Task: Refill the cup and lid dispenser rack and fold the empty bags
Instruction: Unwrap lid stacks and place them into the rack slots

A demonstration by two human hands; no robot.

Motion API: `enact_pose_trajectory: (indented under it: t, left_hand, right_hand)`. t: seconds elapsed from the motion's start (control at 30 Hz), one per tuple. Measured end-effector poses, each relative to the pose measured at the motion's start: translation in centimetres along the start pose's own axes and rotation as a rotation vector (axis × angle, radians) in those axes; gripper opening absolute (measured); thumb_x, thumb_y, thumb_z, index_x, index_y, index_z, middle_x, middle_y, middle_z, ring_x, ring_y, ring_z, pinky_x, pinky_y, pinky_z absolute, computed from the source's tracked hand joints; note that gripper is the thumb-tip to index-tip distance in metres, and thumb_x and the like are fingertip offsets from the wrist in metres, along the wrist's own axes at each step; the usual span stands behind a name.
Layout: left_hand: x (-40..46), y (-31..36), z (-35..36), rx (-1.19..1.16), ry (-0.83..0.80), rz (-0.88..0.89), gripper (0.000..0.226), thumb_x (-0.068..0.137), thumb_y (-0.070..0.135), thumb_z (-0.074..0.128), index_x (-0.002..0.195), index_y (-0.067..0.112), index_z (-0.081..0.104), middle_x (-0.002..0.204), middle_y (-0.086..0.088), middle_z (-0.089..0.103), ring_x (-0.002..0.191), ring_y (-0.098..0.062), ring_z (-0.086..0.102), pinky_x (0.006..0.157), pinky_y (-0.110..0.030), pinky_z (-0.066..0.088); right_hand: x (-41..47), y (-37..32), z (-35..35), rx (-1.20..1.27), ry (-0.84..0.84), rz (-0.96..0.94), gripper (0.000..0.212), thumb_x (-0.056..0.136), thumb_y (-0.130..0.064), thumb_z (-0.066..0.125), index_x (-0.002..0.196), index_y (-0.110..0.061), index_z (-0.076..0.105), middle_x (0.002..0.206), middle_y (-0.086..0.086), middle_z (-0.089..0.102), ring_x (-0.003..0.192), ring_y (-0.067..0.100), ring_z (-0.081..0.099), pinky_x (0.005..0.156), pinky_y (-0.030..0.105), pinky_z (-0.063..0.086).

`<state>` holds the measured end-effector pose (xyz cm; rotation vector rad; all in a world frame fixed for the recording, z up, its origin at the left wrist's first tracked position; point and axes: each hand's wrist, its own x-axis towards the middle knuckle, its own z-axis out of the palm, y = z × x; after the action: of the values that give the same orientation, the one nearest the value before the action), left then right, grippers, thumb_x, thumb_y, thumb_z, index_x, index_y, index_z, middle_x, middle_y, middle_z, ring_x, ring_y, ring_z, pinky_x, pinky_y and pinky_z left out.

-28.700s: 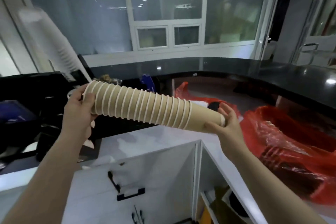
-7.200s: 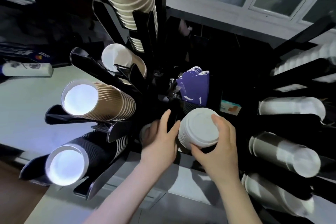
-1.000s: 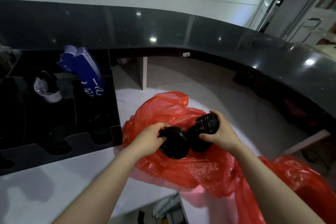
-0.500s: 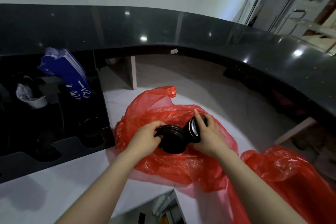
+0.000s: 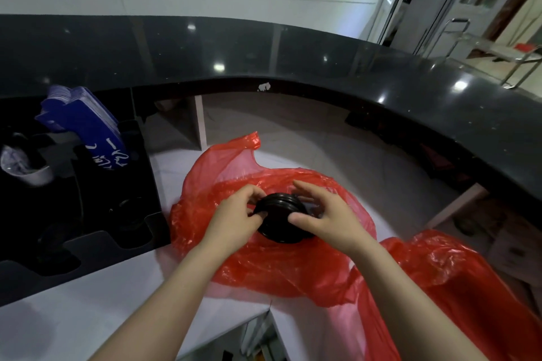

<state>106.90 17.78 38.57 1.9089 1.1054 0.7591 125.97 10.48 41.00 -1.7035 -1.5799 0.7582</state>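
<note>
White desk (image 5: 88,311) runs under a curved black counter (image 5: 322,67), with a red bag (image 5: 293,267) spread across its corner and a dark rack (image 5: 88,228) at the left. Both hands meet over the bag on a short stack of black lids (image 5: 278,220): the left hand (image 5: 234,220) curls its fingers round the stack's left edge, and the right hand (image 5: 325,217) cups the other side with thumb and fingers loosely bent. The lids look glossy, ribbed and nested, a little skewed. To do this well, I'd square the stack between both palms before lifting, keeping the thin plastic clear of the fingers so it doesn't drag along to the rack.
</note>
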Motion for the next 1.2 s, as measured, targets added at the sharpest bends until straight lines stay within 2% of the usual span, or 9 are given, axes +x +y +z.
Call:
enact_pose_trajectory:
  t: [0.1, 0.23, 0.37, 0.5, 0.63, 0.73, 0.93, 1.03, 1.2]
  left_hand:
    - [0.0, 0.4, 0.6, -0.043, -0.029, 0.008, 0.037, 0.079, 0.004, 0.069, 0.088, 0.037, 0.055, 0.091, 0.019, 0.064, 0.091, 0.004, 0.059, 0.077, -0.014, 0.046]
    - [0.0, 0.6, 0.7, -0.161, -0.101, -0.048, 0.040, 0.078, 0.009, 0.075, 0.101, 0.036, 0.056, 0.104, 0.012, 0.065, 0.088, -0.004, 0.066, 0.075, -0.012, 0.050]
    - [0.4, 0.4, 0.6, -0.126, -0.108, -0.088, 0.035, 0.082, 0.007, 0.071, 0.101, 0.033, 0.056, 0.100, 0.009, 0.065, 0.084, -0.008, 0.066, 0.073, -0.012, 0.049]
    - [0.7, 0.6, 1.2, -0.101, -0.150, -0.098, 0.030, 0.084, 0.004, 0.067, 0.104, 0.024, 0.058, 0.099, 0.005, 0.067, 0.086, -0.008, 0.065, 0.073, -0.010, 0.048]
    - [0.9, 0.6, 1.6, -0.065, -0.196, -0.108, 0.028, 0.084, 0.004, 0.066, 0.105, 0.022, 0.061, 0.101, 0.001, 0.068, 0.092, -0.015, 0.066, 0.087, -0.032, 0.053]
    - [1.0, 0.3, 1.7, -0.050, -0.219, -0.123, 0.028, 0.084, 0.005, 0.065, 0.103, 0.024, 0.061, 0.100, 0.002, 0.068, 0.093, -0.016, 0.066, 0.089, -0.035, 0.053]
    - [1.3, -0.5, 2.2, -0.038, -0.274, -0.151, 0.030, 0.084, 0.008, 0.068, 0.103, 0.029, 0.060, 0.101, 0.008, 0.066, 0.092, -0.011, 0.066, 0.088, -0.035, 0.054]
    - [1.5, -0.7, 2.5, -0.052, -0.279, -0.169, 0.030, 0.084, 0.007, 0.068, 0.103, 0.029, 0.059, 0.101, 0.006, 0.066, 0.092, -0.014, 0.066, 0.089, -0.037, 0.054]
    - [1.8, -1.0, 2.7, -0.064, -0.296, -0.194, 0.031, 0.084, 0.005, 0.068, 0.103, 0.028, 0.060, 0.099, 0.007, 0.066, 0.094, -0.017, 0.066, 0.089, -0.039, 0.054]
  right_hand:
    - [-0.6, 0.1, 0.2, -0.008, 0.032, -0.072, 0.048, 0.070, -0.024, 0.074, 0.114, -0.039, 0.060, 0.109, -0.020, 0.065, 0.104, -0.002, 0.060, 0.091, 0.019, 0.046]
    - [-1.2, 0.9, -0.6, -0.026, 0.437, -0.013, 0.047, 0.067, -0.002, 0.070, 0.089, -0.042, 0.060, 0.083, -0.026, 0.066, 0.082, -0.006, 0.061, 0.071, 0.015, 0.045]
    - [-1.0, 1.9, -1.6, -0.237, 0.645, 0.024, 0.038, 0.067, -0.006, 0.073, 0.093, -0.027, 0.056, 0.082, -0.016, 0.057, 0.075, 0.003, 0.054, 0.062, 0.021, 0.037]
    - [-0.2, 2.8, -1.0, -0.570, 0.490, -0.045, 0.040, 0.064, -0.006, 0.077, 0.100, -0.009, 0.060, 0.097, 0.008, 0.059, 0.090, 0.033, 0.057, 0.066, 0.037, 0.042]
    - [-0.5, 3.3, 0.2, -0.642, 0.300, -0.085, 0.062, 0.059, -0.037, 0.088, 0.107, -0.009, 0.061, 0.119, 0.006, 0.061, 0.109, 0.029, 0.056, 0.084, 0.037, 0.049]
    - [-0.5, 3.6, 0.6, -0.661, 0.319, -0.147, 0.059, 0.056, -0.036, 0.090, 0.101, -0.008, 0.063, 0.122, 0.009, 0.062, 0.114, 0.033, 0.057, 0.092, 0.042, 0.051]
    - [-0.1, 4.5, 1.6, -0.645, 0.206, -0.099, 0.055, 0.057, -0.025, 0.090, 0.095, -0.007, 0.054, 0.143, 0.016, 0.045, 0.138, 0.039, 0.033, 0.113, 0.039, 0.023]
    - [0.1, 4.8, 1.9, -0.659, 0.198, -0.110, 0.055, 0.064, -0.022, 0.086, 0.106, -0.006, 0.055, 0.148, 0.014, 0.039, 0.140, 0.037, 0.030, 0.114, 0.040, 0.026]
    - [-0.3, 5.4, 1.6, -0.676, 0.151, -0.074, 0.105, 0.060, -0.029, 0.087, 0.148, -0.021, 0.030, 0.152, 0.007, 0.027, 0.138, 0.031, 0.026, 0.114, 0.042, 0.026]
